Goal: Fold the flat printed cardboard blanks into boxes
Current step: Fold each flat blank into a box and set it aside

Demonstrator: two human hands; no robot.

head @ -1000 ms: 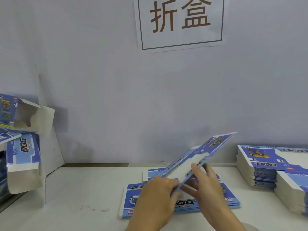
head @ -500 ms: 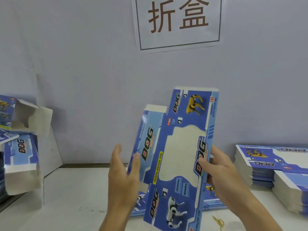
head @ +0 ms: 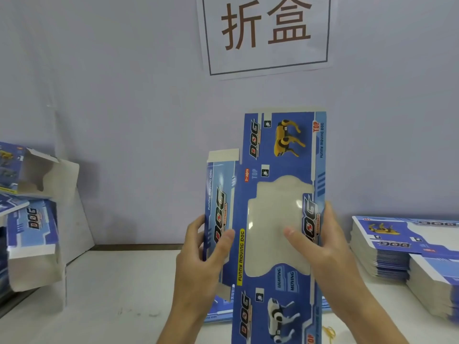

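Raised from its earlier tilt over the counter (head: 129,289), the cardboard blank (head: 275,244) now stands upright, printed face toward the wearer. Left hand (head: 202,264) pinches its left edge; right hand (head: 323,247) clamps the right edge, thumb across the window. Stacked blanks (head: 397,247) lie right, folded boxes (head: 32,234) left.

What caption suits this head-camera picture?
Left hand and right hand hold a blue printed box blank upright above the white table.

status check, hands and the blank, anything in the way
Left hand and right hand grip the blank's side edges. Cardboard blank upright, off the table, still flat. Nothing in the way.
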